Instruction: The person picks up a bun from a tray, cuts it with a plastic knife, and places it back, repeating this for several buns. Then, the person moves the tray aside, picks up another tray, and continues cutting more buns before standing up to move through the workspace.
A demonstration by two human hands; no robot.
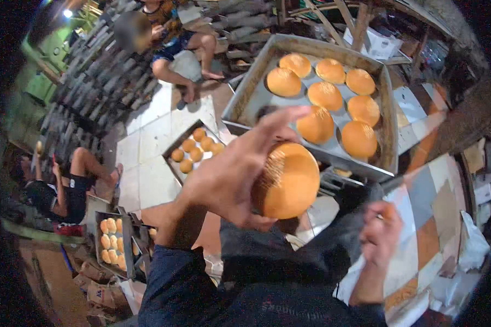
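Note:
A round golden bun with sesame seeds [292,182] is in my left hand [223,169], its smooth side tilted up toward me. My thumb and fingers wrap around its left side, so that part is hidden. My right hand [379,231] is raised to the right and blurred, its fingers curled closed. A small orange-brown bit shows at the fingers, too smeared to name. Just beyond the held bun is a large metal tray [386,103] with several sesame-topped buns [324,96] inside, apart from my right hand.
A smaller tray of buns [186,164] lies on the tiled floor [153,177] to the left. Another tray of buns [112,241] stands lower left. Two people sit by stacked wood [106,71]. A white box [377,43] and plastic bag [473,242] are at the right.

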